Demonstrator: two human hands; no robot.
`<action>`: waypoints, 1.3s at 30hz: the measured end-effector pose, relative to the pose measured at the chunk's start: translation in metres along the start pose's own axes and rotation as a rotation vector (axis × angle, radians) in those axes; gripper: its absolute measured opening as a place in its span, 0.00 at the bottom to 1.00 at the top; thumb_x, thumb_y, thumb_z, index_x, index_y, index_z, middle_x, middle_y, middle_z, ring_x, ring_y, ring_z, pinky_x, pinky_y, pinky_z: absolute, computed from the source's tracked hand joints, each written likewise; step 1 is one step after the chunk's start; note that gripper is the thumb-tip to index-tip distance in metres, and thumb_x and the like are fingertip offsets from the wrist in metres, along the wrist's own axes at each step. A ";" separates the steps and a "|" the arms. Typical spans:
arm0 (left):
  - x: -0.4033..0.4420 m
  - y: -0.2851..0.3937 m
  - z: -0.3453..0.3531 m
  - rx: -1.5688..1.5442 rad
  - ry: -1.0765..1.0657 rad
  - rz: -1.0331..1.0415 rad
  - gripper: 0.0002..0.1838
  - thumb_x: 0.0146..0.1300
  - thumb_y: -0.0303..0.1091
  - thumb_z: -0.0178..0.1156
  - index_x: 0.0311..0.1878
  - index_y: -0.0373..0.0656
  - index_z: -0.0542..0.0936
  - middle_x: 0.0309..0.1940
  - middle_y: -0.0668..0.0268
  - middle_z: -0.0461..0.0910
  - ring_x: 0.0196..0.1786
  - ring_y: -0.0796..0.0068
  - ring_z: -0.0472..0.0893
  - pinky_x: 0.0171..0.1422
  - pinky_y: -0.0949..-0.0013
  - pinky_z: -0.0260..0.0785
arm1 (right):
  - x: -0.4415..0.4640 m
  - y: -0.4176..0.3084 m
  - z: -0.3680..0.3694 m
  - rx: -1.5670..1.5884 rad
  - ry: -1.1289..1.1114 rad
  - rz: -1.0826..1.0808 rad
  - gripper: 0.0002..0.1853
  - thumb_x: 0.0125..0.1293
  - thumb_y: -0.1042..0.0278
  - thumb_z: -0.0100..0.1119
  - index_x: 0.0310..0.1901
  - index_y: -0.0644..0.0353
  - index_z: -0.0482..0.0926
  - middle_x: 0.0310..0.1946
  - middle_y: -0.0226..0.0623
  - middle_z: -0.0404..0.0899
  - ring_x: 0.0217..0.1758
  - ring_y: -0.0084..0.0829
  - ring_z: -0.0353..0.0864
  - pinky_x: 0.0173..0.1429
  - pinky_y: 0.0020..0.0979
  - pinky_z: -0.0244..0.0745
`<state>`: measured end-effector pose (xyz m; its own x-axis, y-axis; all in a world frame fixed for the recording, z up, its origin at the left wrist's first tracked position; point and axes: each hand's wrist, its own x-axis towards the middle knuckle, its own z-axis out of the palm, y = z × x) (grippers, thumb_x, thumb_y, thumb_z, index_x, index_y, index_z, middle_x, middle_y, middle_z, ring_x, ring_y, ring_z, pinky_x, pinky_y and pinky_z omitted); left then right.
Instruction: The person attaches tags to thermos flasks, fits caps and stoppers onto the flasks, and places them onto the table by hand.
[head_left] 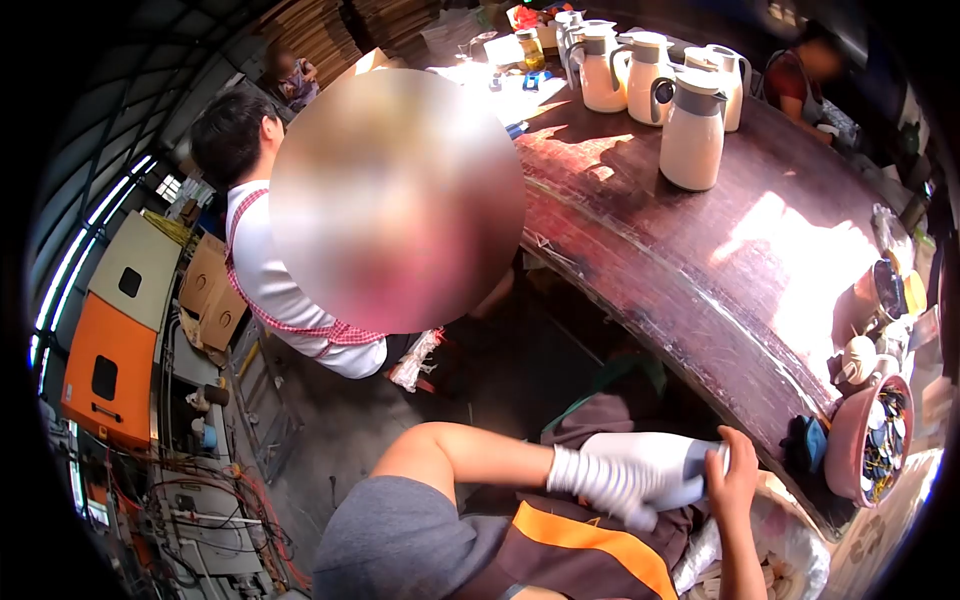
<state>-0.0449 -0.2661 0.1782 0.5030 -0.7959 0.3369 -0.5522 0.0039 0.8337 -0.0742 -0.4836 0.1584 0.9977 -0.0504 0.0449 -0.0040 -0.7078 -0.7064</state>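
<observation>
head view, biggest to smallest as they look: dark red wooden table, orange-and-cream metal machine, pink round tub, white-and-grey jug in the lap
1. Table
2. Machine
Unranked: tub and jug look close; the left hand covers part of the jug.

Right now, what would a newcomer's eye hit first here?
Probably the pale jugs with grey tops on the sunlit table, upper right. Next, the orange machine panel at far left. Then, lower centre, the left hand in a striped glove against a white-and-grey container, the bare right hand at its grey end.
</observation>
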 end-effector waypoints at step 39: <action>0.002 -0.024 0.012 -0.234 -0.358 -0.550 0.33 0.57 0.37 0.60 0.67 0.44 0.66 0.56 0.52 0.74 0.59 0.54 0.74 0.65 0.61 0.63 | -0.003 -0.027 -0.010 0.166 -0.063 -0.166 0.41 0.62 0.27 0.43 0.57 0.62 0.74 0.58 0.48 0.70 0.61 0.49 0.70 0.64 0.44 0.63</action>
<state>-0.0387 -0.2744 0.1537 0.3958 -0.8704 -0.2928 -0.1020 -0.3585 0.9279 -0.0782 -0.4719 0.1845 0.9860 0.1046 0.1298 0.1664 -0.5769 -0.7997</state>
